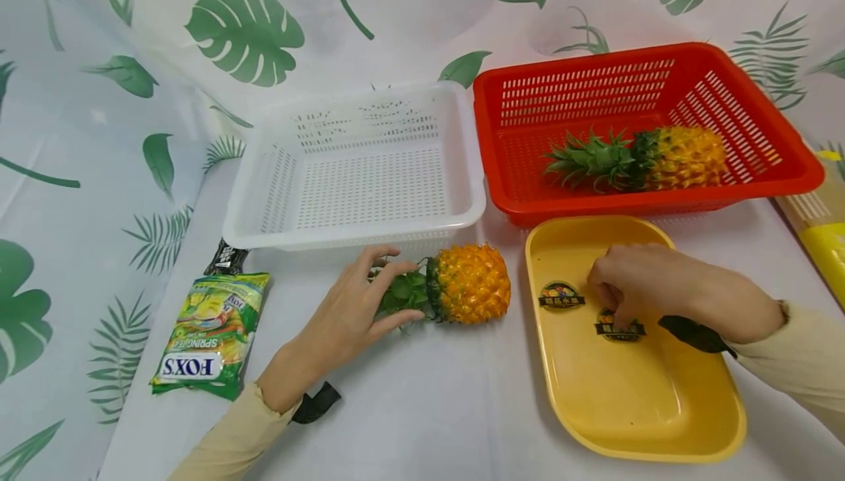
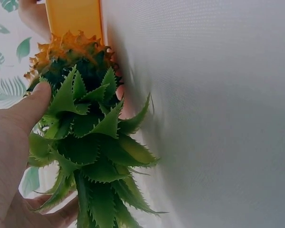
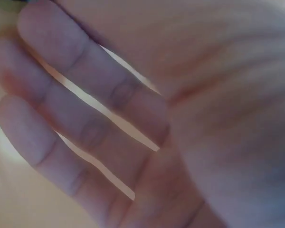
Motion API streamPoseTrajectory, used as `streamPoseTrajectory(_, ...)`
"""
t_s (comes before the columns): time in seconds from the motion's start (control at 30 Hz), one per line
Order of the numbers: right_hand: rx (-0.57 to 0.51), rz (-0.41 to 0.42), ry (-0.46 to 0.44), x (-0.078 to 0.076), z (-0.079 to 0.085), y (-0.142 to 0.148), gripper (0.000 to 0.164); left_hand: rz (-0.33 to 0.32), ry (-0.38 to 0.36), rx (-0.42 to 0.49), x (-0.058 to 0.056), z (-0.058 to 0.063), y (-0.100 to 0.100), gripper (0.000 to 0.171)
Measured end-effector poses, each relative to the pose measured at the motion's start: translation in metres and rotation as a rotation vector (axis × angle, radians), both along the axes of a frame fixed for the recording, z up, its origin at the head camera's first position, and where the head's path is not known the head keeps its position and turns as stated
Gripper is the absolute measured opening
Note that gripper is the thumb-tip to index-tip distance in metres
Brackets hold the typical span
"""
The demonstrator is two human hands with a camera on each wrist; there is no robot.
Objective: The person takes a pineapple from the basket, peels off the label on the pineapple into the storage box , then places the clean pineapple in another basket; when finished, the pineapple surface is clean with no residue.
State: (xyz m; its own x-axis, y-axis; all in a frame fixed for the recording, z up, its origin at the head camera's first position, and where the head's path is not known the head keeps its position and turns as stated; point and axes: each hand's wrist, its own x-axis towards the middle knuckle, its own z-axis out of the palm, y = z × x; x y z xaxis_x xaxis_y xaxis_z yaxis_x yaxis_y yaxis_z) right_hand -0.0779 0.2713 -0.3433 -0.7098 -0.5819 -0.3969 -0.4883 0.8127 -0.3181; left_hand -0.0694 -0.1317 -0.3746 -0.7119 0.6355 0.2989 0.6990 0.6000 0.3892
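An orange pineapple (image 1: 472, 283) with a green crown lies on its side on the white table. My left hand (image 1: 359, 305) is around its leaves (image 2: 99, 152); in the left wrist view the thumb lies along one side and a fingertip shows on the other. Inside the yellow basin (image 1: 709, 422), my right hand (image 1: 637, 283) has its fingers bent down at a black fruit label (image 1: 619, 327), thumb and index at its upper edge. A second such label (image 1: 561, 295) lies to its left. In the right wrist view the fingers (image 3: 85, 123) are curled and fill the frame.
A white basket (image 1: 370, 235) stands behind the left hand. Beside it a red basket (image 1: 528, 210) holds another pineapple (image 1: 686, 158). At the left lie a green FOX'S candy bag (image 1: 211, 334) and a small black packet (image 1: 227, 257). A yellow package (image 1: 825, 246) is at the right edge.
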Motion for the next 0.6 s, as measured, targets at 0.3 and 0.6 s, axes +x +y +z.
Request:
streamPoseTrajectory(0.3, 0.057, -0.023, -0.044, 0.014, -0.006, -0.004, 0.059, -0.005, -0.004, 0.005, -0.001, 0.0, 0.001, 0.059)
streamPoseTrajectory(0.6, -0.013, 0.016, 0.049, 0.011, 0.008, -0.009, 0.05, -0.006, 0.009, 0.003, 0.0, 0.002, 0.001, 0.06)
